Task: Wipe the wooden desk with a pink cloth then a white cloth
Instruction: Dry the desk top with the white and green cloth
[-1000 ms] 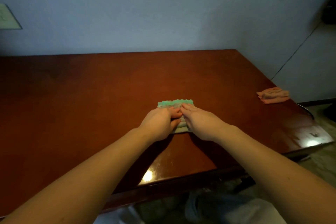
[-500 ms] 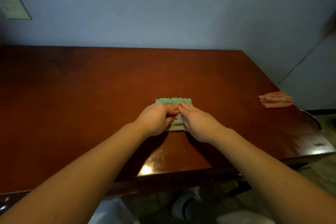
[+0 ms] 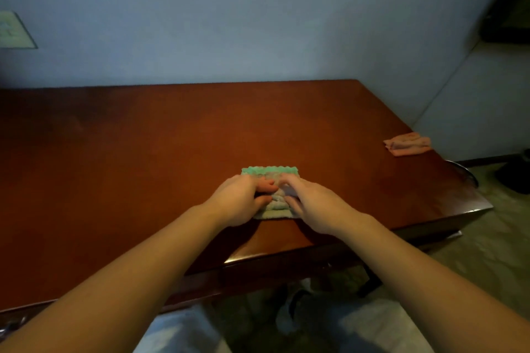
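Observation:
A folded white cloth [image 3: 272,208] with a green scalloped far edge lies on the wooden desk [image 3: 143,152], a little right of its middle near the front. My left hand [image 3: 239,199] grips its left side and my right hand [image 3: 312,203] grips its right side, fingertips meeting over the cloth. Most of the cloth is hidden under my hands. A crumpled pink cloth [image 3: 407,144] rests alone at the desk's right edge, well away from both hands.
A pale wall runs along the desk's far edge, with a plate [image 3: 13,30] on it at the left. The desk's right edge drops to the floor beside a curved metal rim [image 3: 467,173]. My legs and shoes show under the front edge.
My hands stay on the white cloth and bunch its middle a little more. The view has tilted, so the desk sits lower in the frame.

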A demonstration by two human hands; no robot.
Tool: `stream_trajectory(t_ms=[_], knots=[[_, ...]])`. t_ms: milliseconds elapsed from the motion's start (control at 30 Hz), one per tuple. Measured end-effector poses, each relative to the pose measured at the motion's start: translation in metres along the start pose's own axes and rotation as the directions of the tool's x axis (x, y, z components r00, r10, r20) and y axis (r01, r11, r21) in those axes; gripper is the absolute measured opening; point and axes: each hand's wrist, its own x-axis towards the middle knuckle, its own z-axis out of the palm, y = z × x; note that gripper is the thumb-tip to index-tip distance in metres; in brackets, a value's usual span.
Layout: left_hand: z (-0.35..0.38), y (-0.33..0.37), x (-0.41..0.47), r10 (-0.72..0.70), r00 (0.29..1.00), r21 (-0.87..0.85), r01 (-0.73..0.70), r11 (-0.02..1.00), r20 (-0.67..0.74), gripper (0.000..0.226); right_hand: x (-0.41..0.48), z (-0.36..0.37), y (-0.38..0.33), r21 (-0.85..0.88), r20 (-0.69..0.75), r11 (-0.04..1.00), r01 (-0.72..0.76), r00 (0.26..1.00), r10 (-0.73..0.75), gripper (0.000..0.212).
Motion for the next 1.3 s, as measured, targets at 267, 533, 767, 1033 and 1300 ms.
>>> stream_trajectory(t_ms=[267, 533, 767, 1033, 1300], knots=[[-0.006, -0.017, 0.007, 0.093, 0.995, -0.052, -0.092, 0.994, 0.023, 0.039, 0.012, -0.008, -0.003, -0.024, -0.018, 0.998, -0.052, 0.999, 0.051, 0.017], [0.015, -0.007, -0.038, 0.096, 0.993, -0.011, -0.097, 0.995, -0.072, 0.04, -0.019, 0.001, -0.01, -0.063, 0.084, 0.996, 0.057, 0.995, -0.052, 0.049], [-0.002, -0.003, 0.002, 0.009, 0.999, 0.038, -0.007, 0.999, -0.048, 0.037, 0.016, -0.004, -0.001, -0.063, 0.013, 0.998, 0.014, 1.0, -0.013, 0.022], [0.017, -0.003, -0.045, 0.05, 0.992, -0.061, -0.057, 0.997, -0.116, 0.037, -0.032, 0.011, -0.006, -0.008, 0.004, 0.997, 0.073, 0.997, -0.072, 0.057], [0.012, -0.005, -0.032, -0.024, 0.989, -0.008, 0.023, 1.0, -0.147, 0.035, -0.005, 0.018, -0.007, -0.008, -0.099, 0.999, 0.051, 0.994, -0.052, 0.047]])
